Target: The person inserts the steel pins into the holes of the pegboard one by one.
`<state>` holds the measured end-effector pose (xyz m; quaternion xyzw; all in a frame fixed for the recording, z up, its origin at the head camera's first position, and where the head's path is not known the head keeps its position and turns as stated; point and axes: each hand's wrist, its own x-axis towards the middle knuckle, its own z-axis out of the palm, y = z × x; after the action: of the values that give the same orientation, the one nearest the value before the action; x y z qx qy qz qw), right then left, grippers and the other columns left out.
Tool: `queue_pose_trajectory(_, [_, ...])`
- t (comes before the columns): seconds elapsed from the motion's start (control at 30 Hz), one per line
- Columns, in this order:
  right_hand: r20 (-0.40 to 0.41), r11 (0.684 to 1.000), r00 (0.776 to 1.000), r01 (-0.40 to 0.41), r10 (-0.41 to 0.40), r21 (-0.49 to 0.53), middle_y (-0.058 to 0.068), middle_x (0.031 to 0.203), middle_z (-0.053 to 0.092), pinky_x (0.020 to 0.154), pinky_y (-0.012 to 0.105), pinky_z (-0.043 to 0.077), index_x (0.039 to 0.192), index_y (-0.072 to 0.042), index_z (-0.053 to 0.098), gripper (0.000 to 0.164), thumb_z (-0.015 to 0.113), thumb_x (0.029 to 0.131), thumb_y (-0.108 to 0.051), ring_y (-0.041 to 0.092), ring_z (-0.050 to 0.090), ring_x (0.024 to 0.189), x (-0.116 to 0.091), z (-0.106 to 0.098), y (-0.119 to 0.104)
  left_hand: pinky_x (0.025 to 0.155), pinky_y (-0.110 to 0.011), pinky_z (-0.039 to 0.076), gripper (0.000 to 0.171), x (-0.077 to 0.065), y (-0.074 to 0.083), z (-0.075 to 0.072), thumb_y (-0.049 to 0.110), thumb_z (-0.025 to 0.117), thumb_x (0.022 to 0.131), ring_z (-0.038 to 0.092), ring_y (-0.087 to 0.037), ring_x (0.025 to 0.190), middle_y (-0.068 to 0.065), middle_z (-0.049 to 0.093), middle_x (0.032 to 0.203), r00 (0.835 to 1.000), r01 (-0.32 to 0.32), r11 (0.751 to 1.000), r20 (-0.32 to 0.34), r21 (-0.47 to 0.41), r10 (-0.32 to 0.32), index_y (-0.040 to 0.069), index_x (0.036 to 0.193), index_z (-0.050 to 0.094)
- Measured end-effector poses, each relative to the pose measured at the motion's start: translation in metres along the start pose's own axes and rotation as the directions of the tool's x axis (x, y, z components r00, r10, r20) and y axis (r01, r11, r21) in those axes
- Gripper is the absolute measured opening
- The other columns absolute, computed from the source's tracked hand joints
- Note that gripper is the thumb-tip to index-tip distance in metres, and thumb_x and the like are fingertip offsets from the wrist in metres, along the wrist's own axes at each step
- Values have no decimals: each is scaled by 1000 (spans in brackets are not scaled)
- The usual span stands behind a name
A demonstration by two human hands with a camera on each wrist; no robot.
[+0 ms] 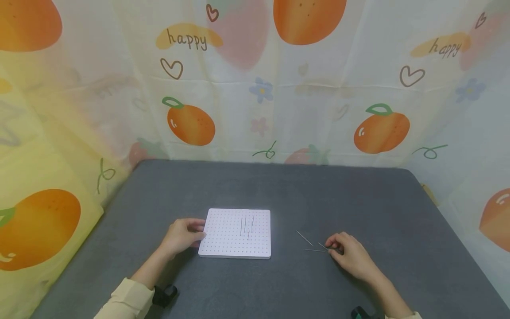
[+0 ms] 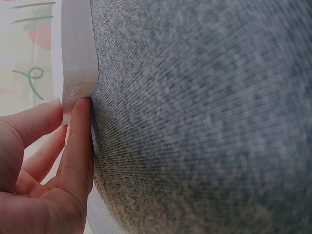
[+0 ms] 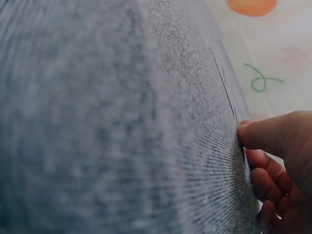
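Note:
A white board with a grid of small holes (image 1: 225, 237) lies on the grey table. My left hand (image 1: 184, 237) grips its left edge; in the left wrist view the thumb is on one face and a finger (image 2: 78, 141) on the other. Several thin dark pins (image 1: 245, 225) are on the board's right half; whether they stand or lie I cannot tell. To the right of the board, my right hand (image 1: 350, 254) pinches a thin metal pin (image 3: 226, 90) low at the tabletop. Two more thin pins, one slanted (image 1: 304, 238) and one level (image 1: 314, 250), lie near its fingertips.
The dark grey tabletop (image 1: 287, 190) reaches back to a hanging cloth (image 1: 235, 115) printed with oranges, hearts and words. Yellowish cloth (image 1: 44, 164) hangs along the left side. Black straps (image 1: 164, 296) are on the wrists.

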<state>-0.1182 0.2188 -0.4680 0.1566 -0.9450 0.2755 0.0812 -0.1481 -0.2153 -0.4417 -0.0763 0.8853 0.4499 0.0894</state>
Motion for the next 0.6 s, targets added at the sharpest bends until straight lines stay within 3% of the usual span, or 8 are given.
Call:
queue_pose_trajectory(0.17, [-22,1000,1000,-13,13,-5,-12,75,50,61,22,41,81,-20,63,22,73,71,-3,4,45,69,-1,1,0,63,-32,57,36,0,0,0,5,68,80,63,-17,78,-12,64,100,1000,1,1000,0,4,-1,3,115,61])
queue_pose_trajectory(0.6, [5,983,983,-181,181,-42,-8,77,53,64,33,34,76,-22,64,11,73,74,-15,10,45,71,0,2,-8,64,-32,57,36,0,0,0,5,68,80,63,-17,79,-12,64,100,1000,2,1000,-1,6,-2,3,115,61])
